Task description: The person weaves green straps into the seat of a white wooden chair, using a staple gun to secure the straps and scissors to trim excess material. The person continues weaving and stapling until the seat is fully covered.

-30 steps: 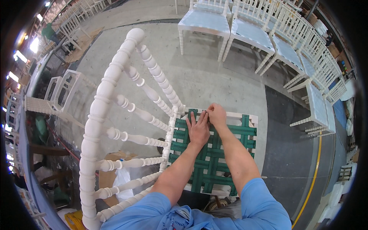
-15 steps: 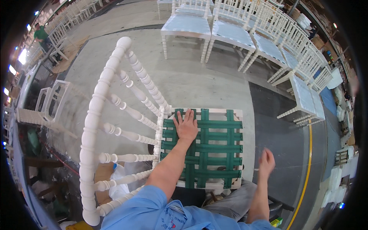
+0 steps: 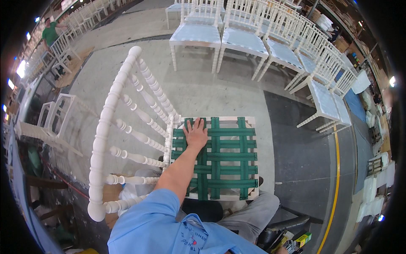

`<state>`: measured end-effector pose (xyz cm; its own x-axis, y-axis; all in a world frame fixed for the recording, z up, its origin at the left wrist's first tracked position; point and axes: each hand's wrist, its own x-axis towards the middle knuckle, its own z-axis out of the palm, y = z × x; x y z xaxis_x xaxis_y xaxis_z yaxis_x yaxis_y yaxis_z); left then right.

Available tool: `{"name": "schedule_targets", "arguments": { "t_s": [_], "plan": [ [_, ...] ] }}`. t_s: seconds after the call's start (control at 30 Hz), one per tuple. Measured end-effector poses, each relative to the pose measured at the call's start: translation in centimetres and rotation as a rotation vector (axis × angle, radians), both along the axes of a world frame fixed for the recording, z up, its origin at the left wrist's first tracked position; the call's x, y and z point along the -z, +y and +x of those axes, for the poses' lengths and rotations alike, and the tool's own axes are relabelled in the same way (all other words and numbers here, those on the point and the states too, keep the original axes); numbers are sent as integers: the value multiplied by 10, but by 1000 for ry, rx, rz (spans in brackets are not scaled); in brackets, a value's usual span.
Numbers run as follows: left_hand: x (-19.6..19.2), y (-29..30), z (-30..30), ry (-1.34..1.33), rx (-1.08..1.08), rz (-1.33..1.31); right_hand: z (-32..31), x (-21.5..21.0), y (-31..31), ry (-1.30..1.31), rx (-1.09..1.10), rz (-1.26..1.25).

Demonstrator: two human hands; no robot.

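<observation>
Flat, palm down, left hand (image 3: pixel 196 134) presses the green webbing (image 3: pixel 220 157)

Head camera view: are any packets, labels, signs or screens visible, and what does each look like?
Small box: floor at lower right beside the person's knee, rectangular, yellow and green.
Printed mark: chest of the blue shirt, small, dark with a red spot.
No screens or signs that I can make out.

The floor (image 3: pixel 203 91) was pale grey concrete, with a darker strip (image 3: pixel 296 144) at right bordered by a yellow line (image 3: pixel 334 178). Rows of white chairs (image 3: pixel 237 29) stood along the far side. Further white chairs (image 3: pixel 80 17) lined the upper left. Bright lights (image 3: pixel 20 67) glared at left.
</observation>
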<state>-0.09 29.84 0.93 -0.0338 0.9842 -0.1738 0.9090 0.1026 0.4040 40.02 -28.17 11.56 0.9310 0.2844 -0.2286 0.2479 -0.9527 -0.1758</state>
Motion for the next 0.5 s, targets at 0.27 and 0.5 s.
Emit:
{"name": "schedule_targets", "arguments": {
  "t_s": [0.27,0.5],
  "plan": [
    [-9,0,-5,16,37,12,15,-22,13,202,-16,51],
    [-8,2,-7,-26,35,-88,24,-2,16,-14,-107,341]
  ]
}}
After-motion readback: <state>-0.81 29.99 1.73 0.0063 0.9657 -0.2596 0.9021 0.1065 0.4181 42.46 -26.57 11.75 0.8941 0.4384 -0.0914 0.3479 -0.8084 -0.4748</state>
